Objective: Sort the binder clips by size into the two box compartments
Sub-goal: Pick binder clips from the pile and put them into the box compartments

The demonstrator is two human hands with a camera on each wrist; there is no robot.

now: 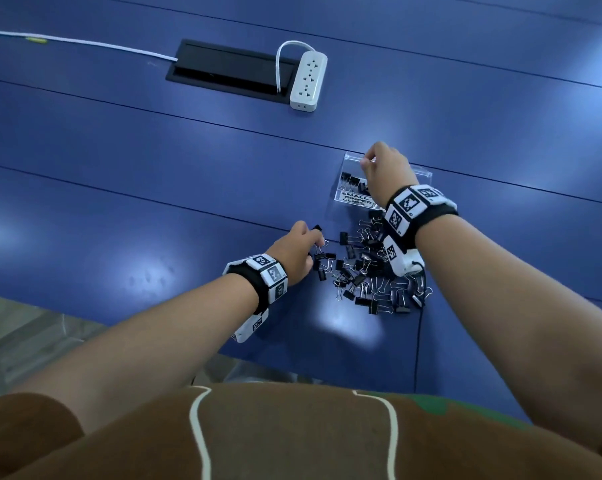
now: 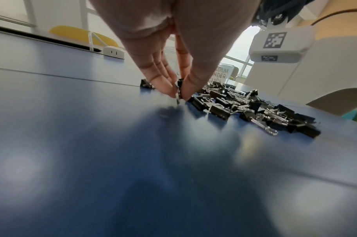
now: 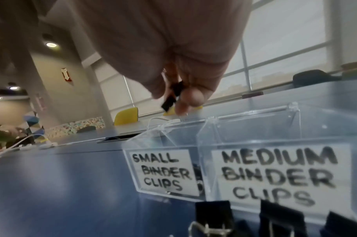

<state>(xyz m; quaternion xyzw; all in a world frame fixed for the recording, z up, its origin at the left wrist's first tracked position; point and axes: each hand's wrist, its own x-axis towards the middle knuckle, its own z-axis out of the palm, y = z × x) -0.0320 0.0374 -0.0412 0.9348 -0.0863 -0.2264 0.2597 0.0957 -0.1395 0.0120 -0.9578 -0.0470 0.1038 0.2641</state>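
Observation:
A heap of black binder clips [image 1: 368, 268] lies on the blue table in front of a clear two-compartment box [image 1: 420, 173]. Its labels read "SMALL BINDER CLIPS" [image 3: 163, 171] and "MEDIUM BINDER CLIPS" [image 3: 279, 174]. My left hand [image 1: 297, 249] reaches down at the heap's left edge and pinches one binder clip [image 2: 179, 91] between thumb and fingers, its wire tip touching the table. My right hand [image 1: 384, 168] hovers over the small compartment, pinching a small black clip [image 3: 172, 96] at the fingertips. Several clips [image 1: 351, 181] lie inside the small compartment.
A white power strip [image 1: 308, 81] and a black cable hatch [image 1: 230, 69] sit at the back of the table [image 1: 119, 168]. A white cable [image 1: 77, 41] runs off to the left. The table's near edge is just below my left forearm.

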